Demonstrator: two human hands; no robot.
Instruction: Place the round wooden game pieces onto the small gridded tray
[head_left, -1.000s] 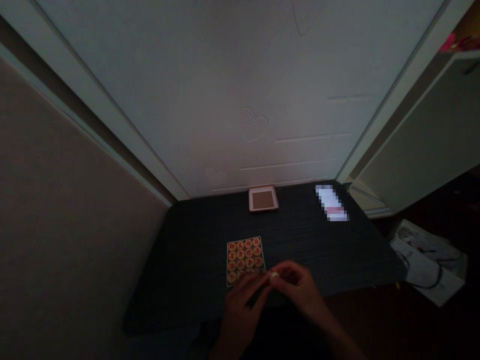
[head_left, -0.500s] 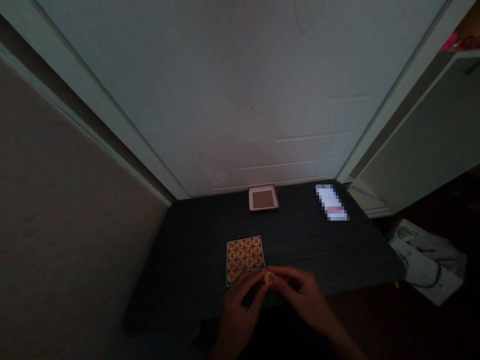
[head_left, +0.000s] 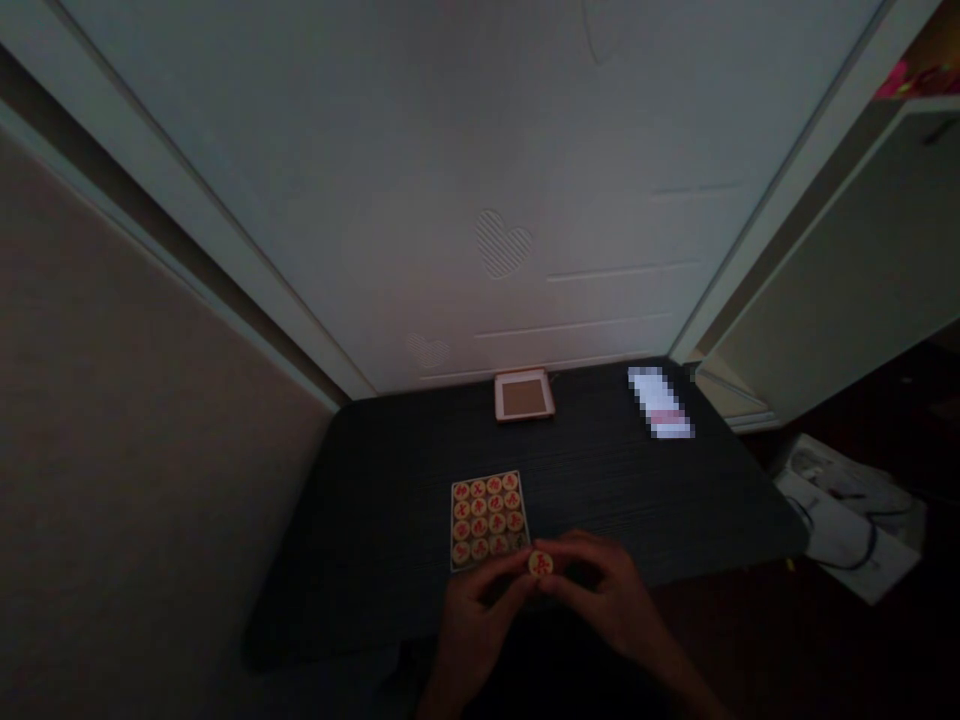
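Observation:
A small round wooden game piece with a red mark is pinched between the fingertips of my left hand and my right hand, just above the near edge of a dark table. Right behind the piece lies a square tray filled with several rows of like pieces with red marks. Both hands have their fingers closed on the piece. The tray's near right corner is partly hidden by my fingers.
A pink-rimmed square box lid lies at the table's far edge against a pale wall with heart shapes. A blurred white object sits at the far right. A white bag with a cable lies on the floor to the right.
The piece has turned in my fingers, so its red-marked face now shows toward me. Both hands have drawn slightly back from the tray, uncovering its near row.

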